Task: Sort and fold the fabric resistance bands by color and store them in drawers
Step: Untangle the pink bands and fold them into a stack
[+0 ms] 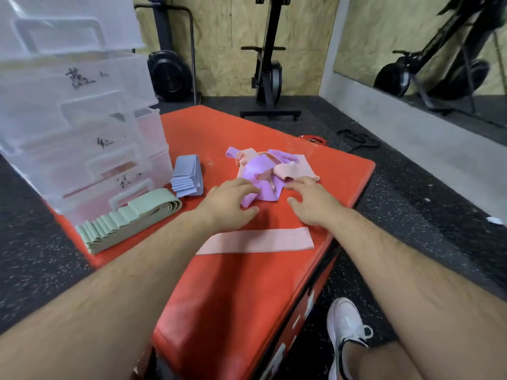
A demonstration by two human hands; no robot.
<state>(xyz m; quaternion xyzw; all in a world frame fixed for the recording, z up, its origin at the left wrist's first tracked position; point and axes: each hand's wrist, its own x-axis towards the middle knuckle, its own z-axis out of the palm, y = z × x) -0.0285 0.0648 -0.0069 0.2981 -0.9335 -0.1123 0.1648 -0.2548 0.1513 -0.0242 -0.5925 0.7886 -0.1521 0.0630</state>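
Observation:
A tangled heap of purple and pink bands (270,171) lies mid-way along the red padded box (247,283). My left hand (231,205) rests at the heap's near left edge, fingers spread, touching a purple band. Just to the right, my right hand (311,201) hovers with fingers apart, its tips at a pink band. One flat pink band (256,241) lies on the box under my wrists. A fanned stack of green bands (129,220) and a folded stack of blue bands (186,176) sit to the left, in front of the clear plastic drawer unit (79,119).
The drawer unit stands on the box's left end, its drawers labelled with handwriting. Black speckled rubber floor surrounds the box. Exercise machines (267,67) stand by the far wall. My white shoe (344,333) is beside the box's right side.

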